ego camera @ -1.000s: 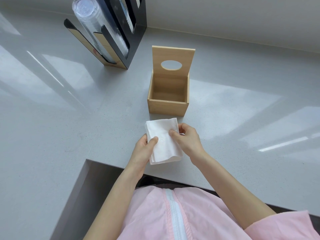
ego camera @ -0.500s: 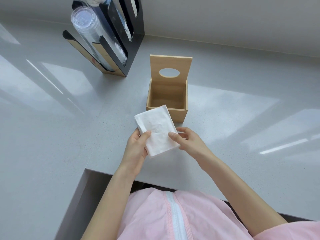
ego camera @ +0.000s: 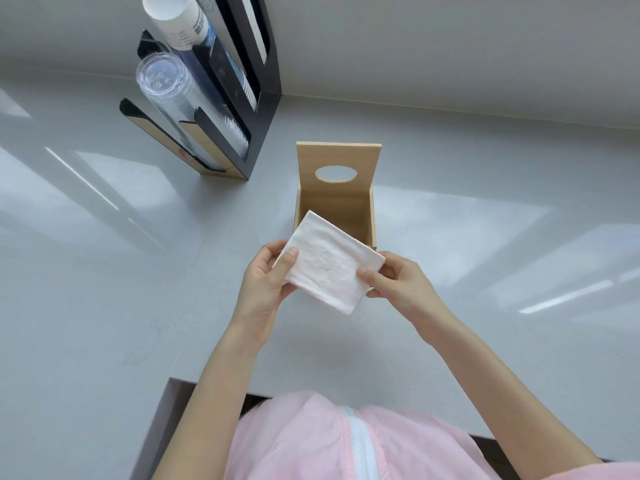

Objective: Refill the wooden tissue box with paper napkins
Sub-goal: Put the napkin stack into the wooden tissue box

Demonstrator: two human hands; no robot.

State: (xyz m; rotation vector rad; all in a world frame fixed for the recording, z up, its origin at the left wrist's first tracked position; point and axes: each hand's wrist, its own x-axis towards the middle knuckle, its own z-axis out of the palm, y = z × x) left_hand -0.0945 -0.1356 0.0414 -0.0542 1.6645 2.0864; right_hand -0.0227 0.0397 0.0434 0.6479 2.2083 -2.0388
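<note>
Left hand (ego camera: 264,285): grasping the left edge of the stack of paper napkins (ego camera: 329,262), thumb laid on top, fingers underneath.
Right hand (ego camera: 398,282): grasping the right corner of the same stack, thumb on top, fingers curled below.
Stack of paper napkins: white, folded square, faint embossed mark at centre; held flat and turned corner-forward above the desk (ego camera: 104,306), its far corner overlapping the front wall of the wooden tissue box (ego camera: 367,220) in this view. Whether it touches the box cannot be told.
Wooden tissue box: light wood, standing on the desk just beyond the hands; lid (ego camera: 338,168) raised upright at the back, with an oval opening; what shows of the interior holds no napkins.
Desk: pale grey, glossy, with bright window reflections.
Cup dispenser rack (ego camera: 256,109): black with wooden trim, at the far left by the wall; holds a sleeve of clear plastic cups (ego camera: 173,95) and a sleeve of white paper cups (ego camera: 178,22).
Pink garment (ego camera: 311,441): white zip, bottom edge of view.
</note>
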